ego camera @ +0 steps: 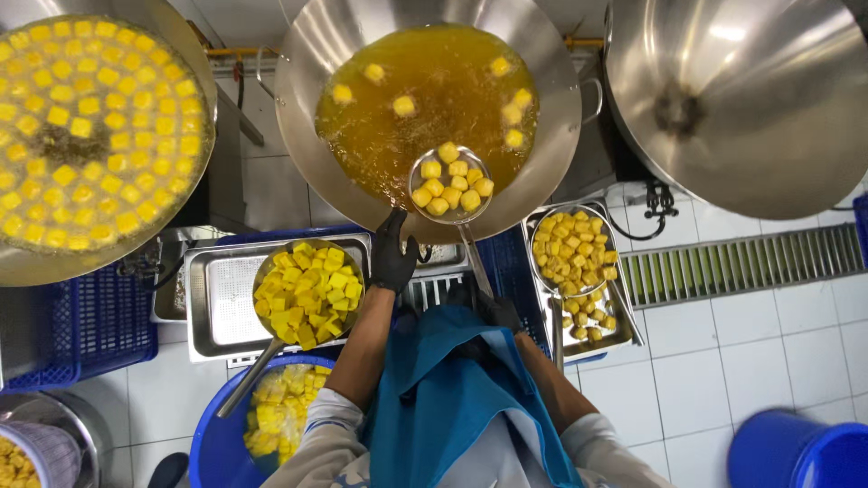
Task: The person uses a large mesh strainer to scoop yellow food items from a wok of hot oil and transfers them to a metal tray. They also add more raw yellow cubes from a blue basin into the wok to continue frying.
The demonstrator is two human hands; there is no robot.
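I stand over a steel wok of hot oil in which several yellow cubes float. My right hand, in a black glove, is closed on the long handle of a round wire skimmer. The skimmer is lifted over the near side of the oil and holds several fried golden cubes. My left hand, also gloved in black, grips the wok's near rim. A teal apron covers my front.
A wok packed with frying cubes is at left, an empty wok at right. Near me are a tray with a strainer of raw cubes, a tray of fried cubes, blue tubs, blue crates and a floor drain.
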